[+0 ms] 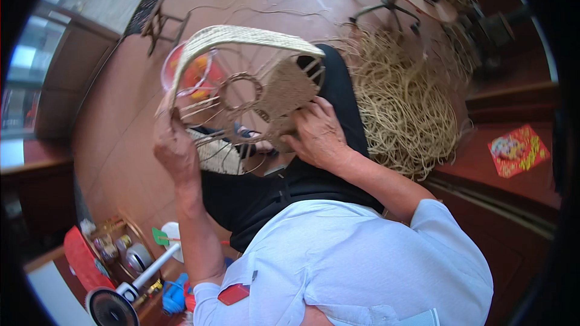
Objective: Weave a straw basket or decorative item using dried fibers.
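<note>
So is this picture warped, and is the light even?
In the head view, the wide lens bends edges and leaves black corners; also there, the far-left glass glares while the lower-right wooden panel lies dim, and the left hand and woven piece look slightly soft.

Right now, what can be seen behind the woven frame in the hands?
Through the openings of the woven frame, part of a basin with reddish contents, the floor and a foot show. What its dense panel covers cannot be seen.
</note>
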Demonstrator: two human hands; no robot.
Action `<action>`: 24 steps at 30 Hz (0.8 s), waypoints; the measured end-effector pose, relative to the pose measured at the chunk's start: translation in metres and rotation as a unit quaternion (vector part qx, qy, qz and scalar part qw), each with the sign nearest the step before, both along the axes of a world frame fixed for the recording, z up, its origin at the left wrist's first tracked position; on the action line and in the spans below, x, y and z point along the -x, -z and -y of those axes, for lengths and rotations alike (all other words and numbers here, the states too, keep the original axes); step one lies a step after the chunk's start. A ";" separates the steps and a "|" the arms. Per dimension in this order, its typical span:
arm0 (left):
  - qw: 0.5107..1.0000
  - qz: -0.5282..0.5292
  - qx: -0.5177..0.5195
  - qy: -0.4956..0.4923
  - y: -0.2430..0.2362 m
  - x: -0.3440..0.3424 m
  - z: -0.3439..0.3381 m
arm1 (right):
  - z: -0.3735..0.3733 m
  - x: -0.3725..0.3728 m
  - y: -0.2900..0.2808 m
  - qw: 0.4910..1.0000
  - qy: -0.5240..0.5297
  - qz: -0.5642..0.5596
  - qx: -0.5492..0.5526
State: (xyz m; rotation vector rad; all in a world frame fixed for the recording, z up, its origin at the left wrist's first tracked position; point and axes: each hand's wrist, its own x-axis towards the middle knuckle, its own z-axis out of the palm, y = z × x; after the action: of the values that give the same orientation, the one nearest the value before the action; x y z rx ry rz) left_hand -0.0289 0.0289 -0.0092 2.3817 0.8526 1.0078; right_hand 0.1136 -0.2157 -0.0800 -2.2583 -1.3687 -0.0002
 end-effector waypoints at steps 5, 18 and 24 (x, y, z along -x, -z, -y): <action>0.995 -0.056 -0.086 -0.005 0.007 0.005 -0.012 | -0.002 -0.003 0.004 1.000 -0.007 0.006 -0.025; 0.997 -0.006 0.073 0.012 -0.005 0.008 -0.007 | 0.079 -0.056 0.018 0.957 0.178 -0.048 -0.225; 0.999 -0.025 0.044 -0.001 0.006 0.014 -0.018 | 0.203 -0.110 0.180 0.919 0.380 -0.100 -0.029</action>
State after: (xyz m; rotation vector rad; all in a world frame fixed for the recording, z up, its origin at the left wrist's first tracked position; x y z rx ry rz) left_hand -0.0433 0.0467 -0.0149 2.3401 0.8985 0.8964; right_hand 0.2233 -0.4190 -0.2599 -2.5054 -0.3232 -0.0687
